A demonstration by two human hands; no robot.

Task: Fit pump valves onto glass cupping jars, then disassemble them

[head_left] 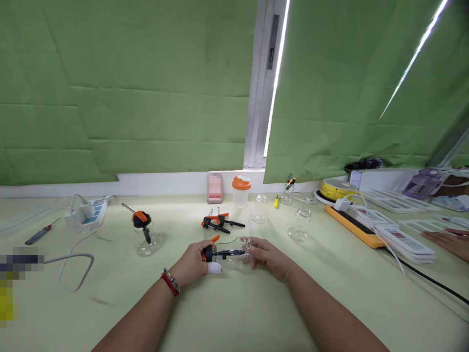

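Note:
A clear glass bottle (234,246) lies on its side between my hands, its bottom to the right. My left hand (192,264), with white wrapping on one fingertip, grips the black-and-orange bottle lid (207,253) at the bottle's left end. A black stem (229,253) runs from the lid inside the glass. My right hand (269,258) is closed around the bottle's bottom end. Just beyond, two loose black-and-orange lids (220,221) with metal spouts lie on the table. To the left stands a glass bottle (149,242) fitted with a similar lid and spout.
Clear glass bottles (259,210) (301,227) stand right of centre. Behind are an orange-lidded cup (241,192) and a jar of tools (287,195). An orange power strip (355,227) and white trays (395,239) lie right, near another person's hand (449,242). A screwdriver (42,233) lies left.

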